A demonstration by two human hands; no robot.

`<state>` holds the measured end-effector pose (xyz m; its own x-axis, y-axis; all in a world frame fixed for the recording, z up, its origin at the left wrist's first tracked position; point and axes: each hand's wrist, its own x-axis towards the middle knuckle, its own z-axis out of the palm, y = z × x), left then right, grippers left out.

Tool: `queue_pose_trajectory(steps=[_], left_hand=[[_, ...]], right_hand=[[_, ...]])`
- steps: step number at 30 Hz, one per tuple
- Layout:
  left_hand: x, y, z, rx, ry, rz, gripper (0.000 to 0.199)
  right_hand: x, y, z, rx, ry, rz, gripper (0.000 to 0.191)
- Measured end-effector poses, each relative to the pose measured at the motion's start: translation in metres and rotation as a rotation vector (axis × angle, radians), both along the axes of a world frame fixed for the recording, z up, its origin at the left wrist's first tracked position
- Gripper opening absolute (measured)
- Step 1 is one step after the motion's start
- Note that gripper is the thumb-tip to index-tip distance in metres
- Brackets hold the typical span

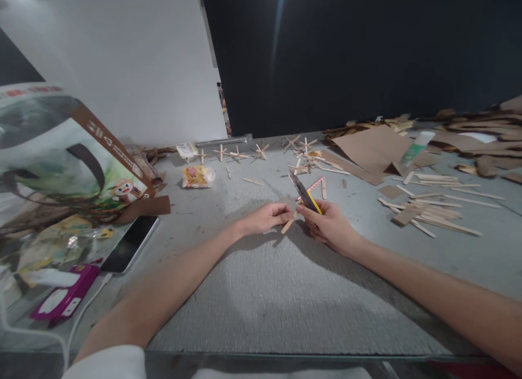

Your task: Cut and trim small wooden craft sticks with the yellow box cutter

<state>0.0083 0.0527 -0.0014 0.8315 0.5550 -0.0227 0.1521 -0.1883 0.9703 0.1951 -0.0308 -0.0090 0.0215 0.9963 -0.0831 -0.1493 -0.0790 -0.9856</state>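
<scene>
Near the middle of the table, my left hand [272, 218] pinches a short wooden craft stick [287, 225], which slants down toward me. Close beside it, my right hand [332, 227] is closed around a yellow and black utility knife [306, 194], its tip pointing up and to the left. A thin red-and-white patterned strip [316, 184] shows just behind the knife; whether it is touched, I cannot tell. One small stick piece [324, 188] lies beyond my right hand. Several star shapes made of crossed sticks [261, 151] stand farther back.
Loose craft sticks [444, 216] lie at right, near brown cardboard [373, 148] and a green-and-white glue bottle [418, 148]. At left are a phone [130, 244], a purple box [67, 294], a white cable [77, 319] and a large printed bag [61, 150]. A yellow snack packet [198, 176] sits behind.
</scene>
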Motion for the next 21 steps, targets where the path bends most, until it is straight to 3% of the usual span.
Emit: queue_pose_trajectory(steps=[9, 14, 17, 21], left_hand=[[0.004, -0.007, -0.009, 0.069, -0.034, 0.222, 0.032], [0.004, -0.017, 0.0, 0.418, 0.153, 0.318, 0.013], [-0.004, -0.016, 0.013, 0.632, 0.28, 0.311, 0.018], [-0.016, -0.012, 0.02, 0.694, 0.339, 0.205, 0.024]], right_hand=[[0.003, 0.001, 0.0, 0.01, -0.027, 0.001, 0.051], [0.018, 0.024, 0.0, -0.022, -0.27, 0.109, 0.049], [0.028, 0.041, 0.011, -0.049, -0.404, 0.26, 0.048], [0.048, 0.051, 0.042, 0.088, -0.794, 0.26, 0.04]])
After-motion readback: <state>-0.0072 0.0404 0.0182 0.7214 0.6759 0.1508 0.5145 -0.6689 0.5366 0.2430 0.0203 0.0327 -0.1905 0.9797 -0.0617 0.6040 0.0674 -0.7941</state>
